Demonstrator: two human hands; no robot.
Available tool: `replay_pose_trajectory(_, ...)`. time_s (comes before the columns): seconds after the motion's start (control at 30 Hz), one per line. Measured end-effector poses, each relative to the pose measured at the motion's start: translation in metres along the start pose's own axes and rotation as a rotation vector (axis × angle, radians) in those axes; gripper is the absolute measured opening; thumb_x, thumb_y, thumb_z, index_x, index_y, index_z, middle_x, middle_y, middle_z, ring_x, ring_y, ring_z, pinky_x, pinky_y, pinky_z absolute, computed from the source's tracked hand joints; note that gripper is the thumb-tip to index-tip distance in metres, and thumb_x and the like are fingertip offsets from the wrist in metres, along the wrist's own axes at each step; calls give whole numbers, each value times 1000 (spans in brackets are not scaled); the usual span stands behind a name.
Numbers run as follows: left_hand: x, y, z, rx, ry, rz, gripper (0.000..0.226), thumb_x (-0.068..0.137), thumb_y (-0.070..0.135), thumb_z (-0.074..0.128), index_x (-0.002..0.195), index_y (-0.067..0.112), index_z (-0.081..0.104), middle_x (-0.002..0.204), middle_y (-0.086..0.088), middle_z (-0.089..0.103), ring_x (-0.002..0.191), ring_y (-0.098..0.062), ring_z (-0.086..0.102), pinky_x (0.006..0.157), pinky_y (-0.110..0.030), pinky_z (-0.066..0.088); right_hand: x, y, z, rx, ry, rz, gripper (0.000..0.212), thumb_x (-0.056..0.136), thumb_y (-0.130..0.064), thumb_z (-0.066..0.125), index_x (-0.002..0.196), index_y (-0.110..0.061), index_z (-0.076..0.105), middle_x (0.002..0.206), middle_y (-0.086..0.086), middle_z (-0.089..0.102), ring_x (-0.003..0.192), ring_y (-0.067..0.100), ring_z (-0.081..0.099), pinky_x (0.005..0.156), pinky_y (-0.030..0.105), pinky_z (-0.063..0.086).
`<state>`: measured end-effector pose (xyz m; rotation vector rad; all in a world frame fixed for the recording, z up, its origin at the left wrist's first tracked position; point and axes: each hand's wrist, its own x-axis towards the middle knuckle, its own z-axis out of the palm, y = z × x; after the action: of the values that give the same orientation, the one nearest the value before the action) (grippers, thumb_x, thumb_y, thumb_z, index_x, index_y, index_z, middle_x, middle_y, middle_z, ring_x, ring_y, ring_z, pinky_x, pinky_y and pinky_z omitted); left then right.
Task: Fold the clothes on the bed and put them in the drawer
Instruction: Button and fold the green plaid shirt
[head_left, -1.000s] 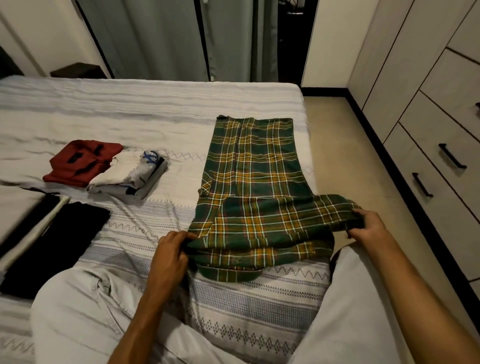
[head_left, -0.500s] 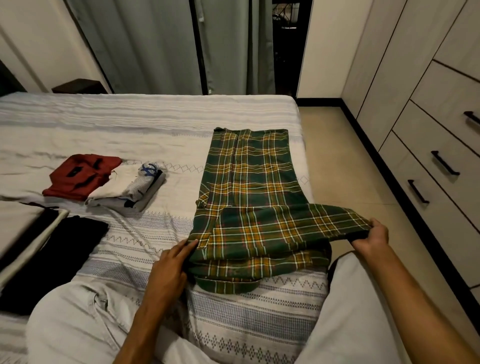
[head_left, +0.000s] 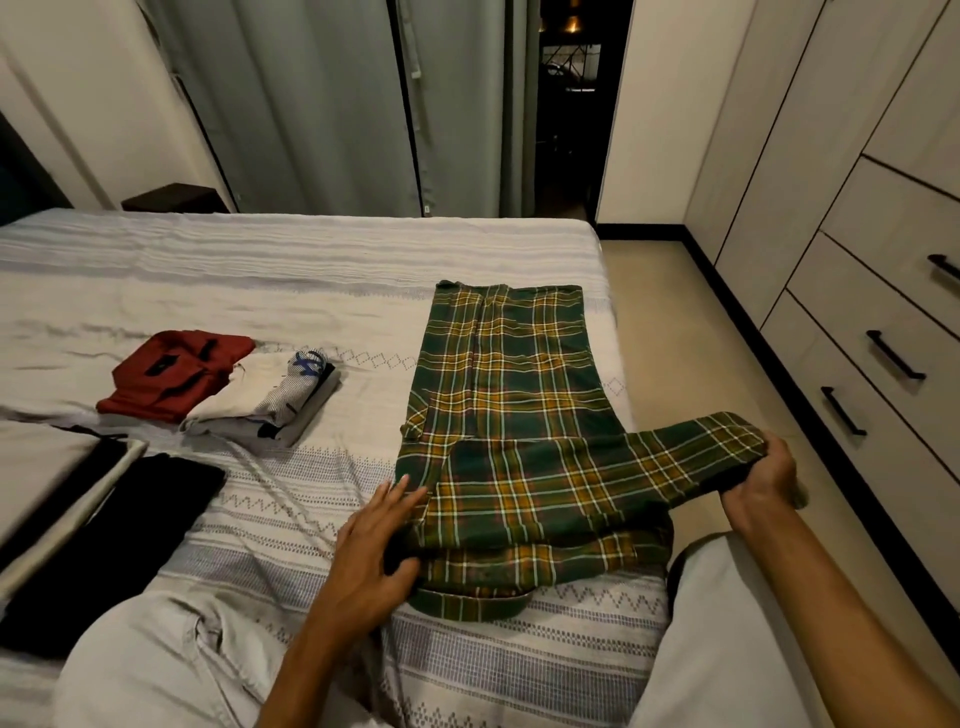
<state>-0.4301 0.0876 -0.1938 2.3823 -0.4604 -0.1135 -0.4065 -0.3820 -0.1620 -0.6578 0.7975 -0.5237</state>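
Head view. You kneel or sit at the near edge of the bed (head_left: 260, 270), your pale trouser legs filling the lower corners of the frame.

The green plaid garment (head_left: 509, 415) lies lengthwise on the bedcover, right of centre, its far end reaching toward the middle of the frame. Its near end is partly folded over itself, and one section stretches off to the right, past the mattress edge.

Your left hand (head_left: 374, 545) sits at the lower centre, fingers extended and relaxed, laid flat against the left edge of the folded plaid layers. It presses or steadies; it does not clench the cloth.

Your right hand (head_left: 763, 478) is at the right of the frame, over the floor beside the bed. Its fingers and thumb are curled round the end of the stretched plaid section, holding it raised and taut.

At centre left, a folded red garment (head_left: 176, 371) lies on the bedcover, touching a folded white and grey stack (head_left: 270, 402) to its right. At the lower left, a black folded item (head_left: 109, 535) lies beside a pale one (head_left: 36, 478).

The drawers (head_left: 883, 364) with dark bar handles occupy the right edge of the frame, all closed, well apart from the garment.
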Motion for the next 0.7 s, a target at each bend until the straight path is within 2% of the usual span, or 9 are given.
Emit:
replay_pose_trajectory(0.1,22,15,6,-28,81,35,64,98,60,45,159,51,28,170,25,17,157,4,8,125,-40,6,-1,4,3,-7,22,-13,44,103,-37,45,136,-11,60,128,10,68,114,22,68,84,33,59)
replay_pose_trajectory(0.2,54,21,14,132,44,36,62,105,70,22,162,51,8,172,21,2,158,1,-2,126,-38,1,-5,3,7,-1,15,-12,47,105,-37,41,141,-11,57,136,13,65,118,24,66,94,36,58)
replay_pose_trajectory(0.27,74,19,20,239,19,34,63,106,67,16,164,47,-1,172,17,-9,158,-3,-11,126,-37,-3,-12,-1,9,-38,12,-23,46,105,-38,42,140,-12,56,135,12,64,117,23,66,95,35,58)
replay_pose_trajectory(0.37,90,7,38,384,-191,43,70,104,68,10,166,39,-3,170,15,-18,158,-9,-18,130,-45,-4,-30,-7,15,-115,-19,-86,36,105,-42,46,127,-17,58,125,4,65,103,16,67,87,29,58)
replay_pose_trajectory(0.43,92,-3,49,421,-338,43,77,100,74,10,166,36,-5,168,15,-19,159,-13,-17,130,-49,-5,-44,-10,25,-202,-82,-147,28,105,-45,48,115,-22,60,110,-1,66,96,11,66,90,28,56)
replay_pose_trajectory(0.53,92,-12,51,399,-373,58,84,95,81,6,165,37,-8,170,14,-16,158,-12,-18,130,-49,-7,-67,-10,46,-344,-162,-226,27,105,-52,48,105,-28,61,100,-6,66,96,9,65,85,27,53)
replay_pose_trajectory(0.63,92,-11,46,384,-395,72,84,96,81,8,165,37,-9,171,12,-17,157,-11,-21,129,-48,-9,-88,0,82,-434,-217,-272,30,105,-56,45,113,-29,57,112,-4,61,109,13,61,96,32,48)
replay_pose_trajectory(0.7,95,-11,45,387,-412,68,84,97,80,11,165,36,-11,171,11,-20,156,-12,-24,128,-45,-13,-101,12,122,-480,-245,-287,29,107,-52,44,116,-26,54,104,-10,61,103,7,60,93,29,48)
